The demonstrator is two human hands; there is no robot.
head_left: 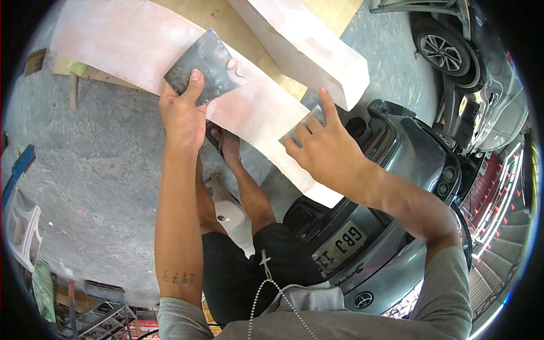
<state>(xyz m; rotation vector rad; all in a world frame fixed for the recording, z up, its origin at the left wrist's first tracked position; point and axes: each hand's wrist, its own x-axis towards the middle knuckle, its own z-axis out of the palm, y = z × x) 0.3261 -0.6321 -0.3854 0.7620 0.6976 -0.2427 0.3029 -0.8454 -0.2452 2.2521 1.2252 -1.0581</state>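
A person is working body filler on a pale pink-primed car panel (141, 45) running from the upper left of the frame toward the centre, with the left hand (181, 113) gripping a dark, filler-smeared mixing board (207, 65) by thumb and fingers against the panel's surface. The right hand (323, 150), right of centre, is pinching a small grey spreader (306, 122) narrowly at its lower edge, index finger extended along the panel. The step appears to be loading or spreading filler; the next move likely calls for a flat, even pass of the spreader across the panel. A second primed panel (306, 39) is lying at upper centre, a grey car bumper (391, 170) at lower right. The spreader's blade is largely hidden by the fingers, and whether it is carrying filler is hard to make out.
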